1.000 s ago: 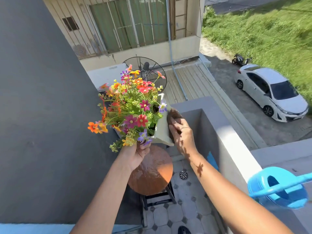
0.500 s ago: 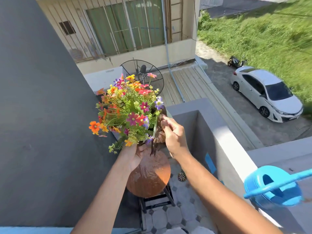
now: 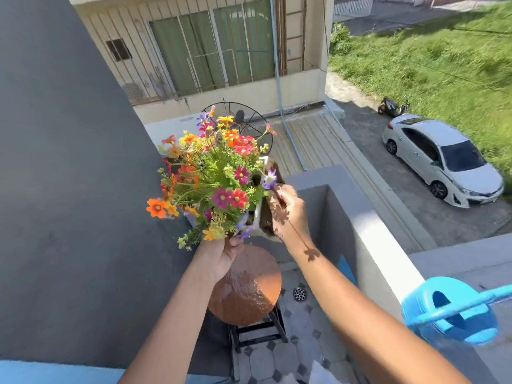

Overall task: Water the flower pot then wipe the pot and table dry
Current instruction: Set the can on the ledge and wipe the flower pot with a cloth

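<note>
My left hand grips the underside of a white flower pot and holds it in the air above the small round brown table. Bright mixed flowers fill the pot and hide most of it. My right hand presses a brown cloth against the pot's right side. The tabletop glistens with water. A blue watering can stands on the ledge at the lower right.
A dark grey wall rises close on the left. A grey parapet runs along the right. Below the table lies a tiled floor with a round drain. A white car is parked far below.
My right hand with the cloth has slid along the pot's right side, down and then back up. The pot stays lifted in my left hand and has tilted slightly.
</note>
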### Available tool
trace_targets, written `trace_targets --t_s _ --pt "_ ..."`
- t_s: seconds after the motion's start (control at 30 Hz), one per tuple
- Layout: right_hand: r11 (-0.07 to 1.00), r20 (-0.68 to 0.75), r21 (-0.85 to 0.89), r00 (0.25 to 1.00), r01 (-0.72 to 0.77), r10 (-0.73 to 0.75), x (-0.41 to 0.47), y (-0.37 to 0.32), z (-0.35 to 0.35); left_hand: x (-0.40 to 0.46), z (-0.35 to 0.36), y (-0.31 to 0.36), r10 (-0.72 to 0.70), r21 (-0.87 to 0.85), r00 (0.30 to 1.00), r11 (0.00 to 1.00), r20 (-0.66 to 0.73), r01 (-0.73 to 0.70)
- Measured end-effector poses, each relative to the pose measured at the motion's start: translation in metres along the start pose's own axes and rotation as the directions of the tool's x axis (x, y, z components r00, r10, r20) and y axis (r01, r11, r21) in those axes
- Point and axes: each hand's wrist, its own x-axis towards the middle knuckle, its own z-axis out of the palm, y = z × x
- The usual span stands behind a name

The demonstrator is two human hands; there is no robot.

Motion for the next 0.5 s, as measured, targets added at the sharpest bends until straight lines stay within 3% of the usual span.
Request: trace_targets --t_s 0.07,0.17,0.33,0.5 --pt "0.999 0.022 0.021 0.999 0.045 -0.045 -0.027 0.001 0.005 0.004 -0.001 0.006 0.005 -0.030 1.000 1.000 -0.015 -0.005" --pt "0.988 0.052 -0.103 0.992 0.115 -0.111 -0.052 0.018 0.003 0.004 0.001 0.009 0.046 -0.025 0.998 0.999 -0.036 -0.047" --pt "0.983 0.034 -0.062 0.984 -0.175 0.177 -0.054 0.047 -0.004 0.005 0.001 0.002 0.034 0.024 0.997 0.999 -0.073 -0.033" --pt "0.980 -0.034 0.123 0.986 -0.155 0.160 -0.047 0.025 0.001 0.007 0.003 -0.003 0.034 0.081 0.994 0.996 -0.103 -0.026"
